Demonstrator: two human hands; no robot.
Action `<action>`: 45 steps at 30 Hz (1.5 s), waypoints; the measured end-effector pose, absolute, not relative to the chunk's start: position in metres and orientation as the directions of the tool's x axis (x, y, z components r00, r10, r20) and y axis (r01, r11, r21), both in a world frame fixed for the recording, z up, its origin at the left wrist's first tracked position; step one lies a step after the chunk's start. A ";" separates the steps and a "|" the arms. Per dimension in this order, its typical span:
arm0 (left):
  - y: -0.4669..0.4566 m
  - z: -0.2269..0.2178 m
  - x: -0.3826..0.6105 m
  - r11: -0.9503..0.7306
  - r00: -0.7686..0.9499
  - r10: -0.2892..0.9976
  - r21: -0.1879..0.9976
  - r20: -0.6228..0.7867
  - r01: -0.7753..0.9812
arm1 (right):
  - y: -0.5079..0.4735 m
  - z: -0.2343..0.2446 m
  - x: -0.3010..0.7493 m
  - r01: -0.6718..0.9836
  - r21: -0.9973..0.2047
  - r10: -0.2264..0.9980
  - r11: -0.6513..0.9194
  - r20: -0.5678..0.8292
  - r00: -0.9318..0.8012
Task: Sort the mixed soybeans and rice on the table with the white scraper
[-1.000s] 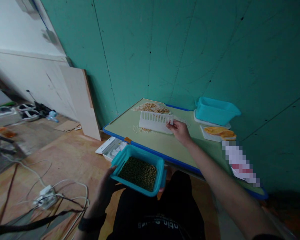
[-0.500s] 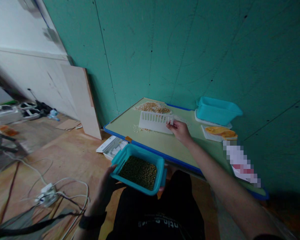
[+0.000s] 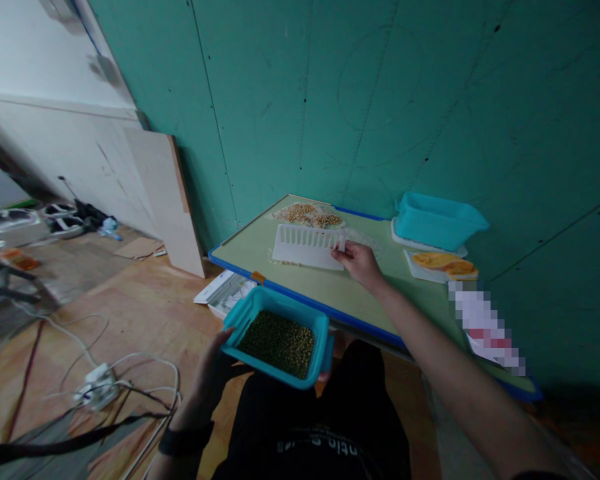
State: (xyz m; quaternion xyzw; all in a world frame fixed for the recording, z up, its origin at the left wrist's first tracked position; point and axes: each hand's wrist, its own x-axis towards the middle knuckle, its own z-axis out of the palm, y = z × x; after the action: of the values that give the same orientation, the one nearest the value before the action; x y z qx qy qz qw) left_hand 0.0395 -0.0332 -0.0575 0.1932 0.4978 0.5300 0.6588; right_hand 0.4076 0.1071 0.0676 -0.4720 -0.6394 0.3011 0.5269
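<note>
Slotted white panel (image 3: 307, 255) has shifted left over the tabletop (image 3: 347, 293).

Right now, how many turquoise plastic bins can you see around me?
2. The near bin is in the left hand, by the front edge of the table; the far bin stands at the table's back right. Others could be hidden under the table.
</note>
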 end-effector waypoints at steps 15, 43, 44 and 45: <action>-0.019 -0.020 0.038 0.356 -0.094 0.892 0.817 -0.441 -0.454 | 0.095 0.074 0.398 0.205 -0.917 0.938 0.343 0.344 -0.036; 0.010 -0.008 0.051 0.414 0.055 0.903 0.829 -0.425 -0.376 | 0.035 0.096 0.375 0.355 -0.843 0.881 0.404 0.463 0.096; 0.009 -0.008 0.051 0.406 0.053 0.906 0.831 -0.419 -0.380 | 0.051 0.100 0.380 0.325 -0.853 0.881 0.408 0.461 0.106; 0.008 -0.008 0.052 0.402 0.049 0.908 0.832 -0.416 -0.382 | 0.068 0.103 0.384 0.303 -0.862 0.885 0.407 0.454 0.103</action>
State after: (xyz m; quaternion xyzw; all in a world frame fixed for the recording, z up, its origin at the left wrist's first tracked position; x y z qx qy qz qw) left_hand 0.0521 0.0084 -0.0081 0.2647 0.4964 0.4784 0.6742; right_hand 0.3840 0.0678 0.1027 -0.4803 -0.6184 0.2566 0.5666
